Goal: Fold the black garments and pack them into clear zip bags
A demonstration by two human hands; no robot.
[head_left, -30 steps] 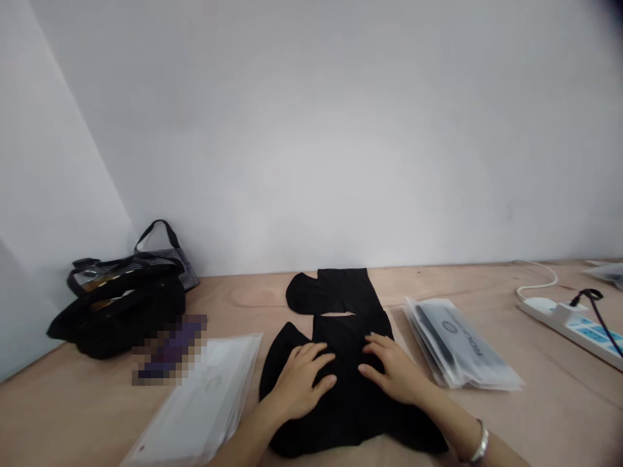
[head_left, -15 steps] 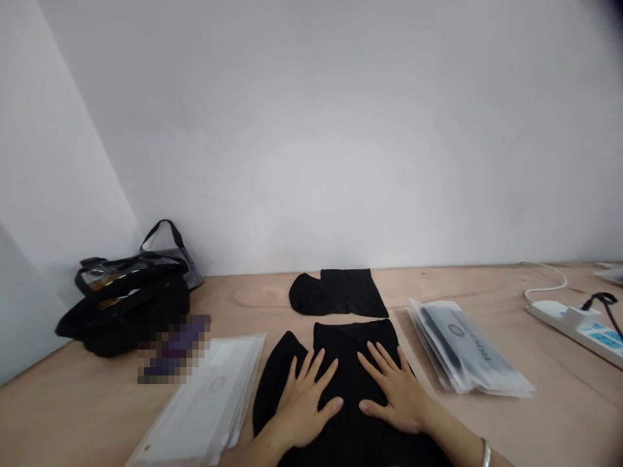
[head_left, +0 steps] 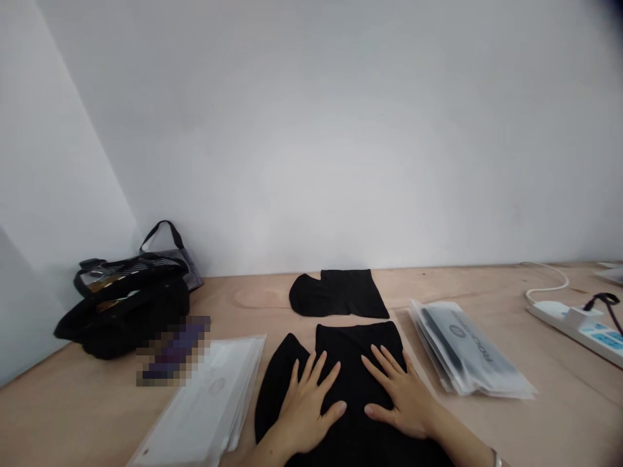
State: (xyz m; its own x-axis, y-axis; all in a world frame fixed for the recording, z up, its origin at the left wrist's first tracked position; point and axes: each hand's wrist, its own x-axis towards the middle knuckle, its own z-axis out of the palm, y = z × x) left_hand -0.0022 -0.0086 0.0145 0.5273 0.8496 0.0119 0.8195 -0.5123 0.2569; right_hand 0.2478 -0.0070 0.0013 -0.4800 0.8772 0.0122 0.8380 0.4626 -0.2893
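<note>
A black cloth garment [head_left: 355,344] lies spread on the wooden table in front of me, its near end running out of the bottom of the picture. My left hand [head_left: 309,408] rests flat on its left half with the fingers spread. On the right half lies my right hand [head_left: 402,395], palm down, its fingers also apart. Neither hand grips anything. Just beyond, a second black cloth piece [head_left: 345,292] of similar shape lies flat near the wall.
To the left is a stack of clear plastic zip bags [head_left: 209,395]; filled zip bags [head_left: 467,350] lie to the right. A black bag [head_left: 131,311] and a striped bag [head_left: 195,269] stand at the back left. A white power strip [head_left: 584,327] with cables sits far right.
Both hands have slid slightly toward me and to the right on the black cloth garment, whose far edge has shifted slightly right. The rest looks unchanged.
</note>
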